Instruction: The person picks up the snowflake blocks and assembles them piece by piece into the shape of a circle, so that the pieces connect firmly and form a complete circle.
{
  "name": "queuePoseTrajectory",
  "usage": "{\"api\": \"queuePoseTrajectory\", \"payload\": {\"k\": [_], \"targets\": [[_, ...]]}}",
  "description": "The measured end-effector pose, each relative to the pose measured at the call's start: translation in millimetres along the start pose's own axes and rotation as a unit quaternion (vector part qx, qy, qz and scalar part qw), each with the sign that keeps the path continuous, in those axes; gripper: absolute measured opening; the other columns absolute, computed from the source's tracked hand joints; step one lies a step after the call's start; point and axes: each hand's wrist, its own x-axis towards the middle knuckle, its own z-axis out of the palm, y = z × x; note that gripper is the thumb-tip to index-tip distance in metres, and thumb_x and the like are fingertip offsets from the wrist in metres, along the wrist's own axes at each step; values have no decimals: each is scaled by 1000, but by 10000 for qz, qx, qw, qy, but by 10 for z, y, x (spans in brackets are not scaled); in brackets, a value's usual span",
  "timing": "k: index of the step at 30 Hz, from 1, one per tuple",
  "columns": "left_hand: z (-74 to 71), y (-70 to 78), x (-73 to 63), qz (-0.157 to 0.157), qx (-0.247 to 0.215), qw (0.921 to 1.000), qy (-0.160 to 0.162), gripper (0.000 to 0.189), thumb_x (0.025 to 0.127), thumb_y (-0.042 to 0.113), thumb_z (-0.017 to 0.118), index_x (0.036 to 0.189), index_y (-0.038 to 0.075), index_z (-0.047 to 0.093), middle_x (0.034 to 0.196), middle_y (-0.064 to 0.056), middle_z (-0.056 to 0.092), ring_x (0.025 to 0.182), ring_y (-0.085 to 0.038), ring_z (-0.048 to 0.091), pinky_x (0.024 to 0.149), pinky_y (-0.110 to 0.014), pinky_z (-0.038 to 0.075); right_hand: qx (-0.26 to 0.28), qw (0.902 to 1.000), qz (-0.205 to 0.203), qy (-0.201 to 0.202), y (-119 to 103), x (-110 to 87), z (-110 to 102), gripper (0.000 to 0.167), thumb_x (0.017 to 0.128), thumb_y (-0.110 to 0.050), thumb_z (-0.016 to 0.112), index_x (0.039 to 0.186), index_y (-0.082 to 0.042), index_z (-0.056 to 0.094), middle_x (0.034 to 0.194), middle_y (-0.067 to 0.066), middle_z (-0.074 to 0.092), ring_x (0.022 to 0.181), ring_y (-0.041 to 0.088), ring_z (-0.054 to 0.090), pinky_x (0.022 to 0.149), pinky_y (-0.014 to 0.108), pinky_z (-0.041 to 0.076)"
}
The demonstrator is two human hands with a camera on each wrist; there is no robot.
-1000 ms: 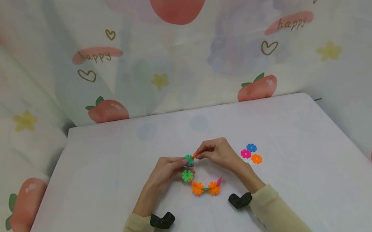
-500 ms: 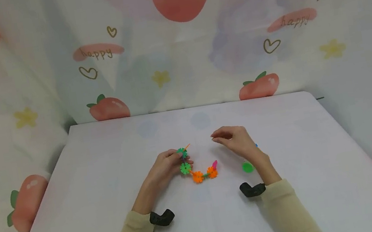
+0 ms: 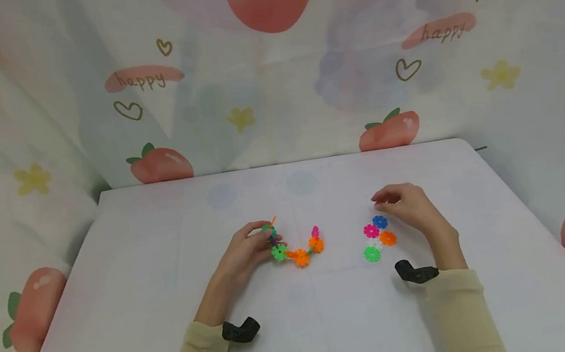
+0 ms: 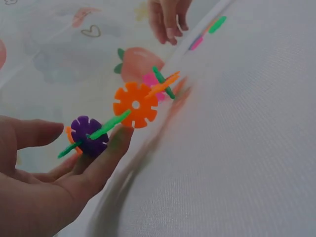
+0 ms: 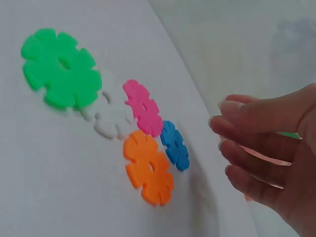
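Fruit-print backdrop (image 3: 269, 97): is rising at the back and along both sides.
White table (image 3: 166, 220): is spreading beneath both hands.
Beige sleeves (image 3: 463, 317): are covering the forearms.
Left hand (image 3: 241, 254): is pinching the disc chain (image 3: 302, 262) near one end, holding it between thumb and fingers.
Right hand (image 3: 411, 207): is hanging apart from the chain, near the blue disc (image 5: 170, 138), its fingers bending loosely.
Disc chain: is curving out of the left hand toward the table's middle, its slotted, flower-shaped pieces interlocking, a pink end disc (image 3: 315, 231) finishing it.
Black wrist devices (image 3: 241, 332): are jutting inward at both wrists.
Loose discs (image 3: 388, 238): are lying grouped right of the chain, the white disc (image 5: 106, 116) sitting between the green disc (image 5: 52, 74) and the orange disc (image 5: 140, 160), the loose pink disc (image 5: 139, 101) adjoining the blue.
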Motion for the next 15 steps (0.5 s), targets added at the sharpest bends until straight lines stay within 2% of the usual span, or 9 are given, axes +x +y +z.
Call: {"api": "queuePoseTrajectory", "payload": {"k": [3, 7, 11, 15], "targets": [[-1, 0, 10, -51, 25, 10000, 55, 45, 106, 15, 57, 144, -5, 46, 118, -20, 68, 102, -24, 71, 92, -37, 60, -3, 9995, 195, -240, 79, -14, -23, 30, 99, -19, 67, 125, -4, 71, 118, 18, 70, 113, 36, 59, 98, 51, 54], [-1, -8, 19, -69, 107, 9998, 120, 45, 106, 18, 57, 143, -6, 48, 116, -20, 69, 99, -22, 71, 91, -37, 60, 100, 9966, 521, -624, 178, -18, -29, 35, 97, -21, 71, 127, -5, 69, 117, 17, 69, 111, 32, 59, 95, 46, 54], [1, -9, 12, -83, 241, 9996, 103, 48, 107, 20, 56, 146, -6, 47, 114, -18, 70, 97, -21, 71, 90, -37, 61, 180, 9950, 442, -877, 241, -12, 0, 37, 92, -20, 76, 124, -4, 69, 114, 15, 68, 108, 30, 58, 92, 42, 53], [-1, -7, 5, -88, 354, 9993, 61, 49, 107, 23, 56, 147, -6, 48, 113, -16, 70, 94, -19, 70, 88, -36, 61, 119, 9951, 357, -910, 256, 13, 51, 33, 89, -17, 78, 118, -4, 70, 108, 13, 65, 105, 29, 57, 89, 39, 51]]}}
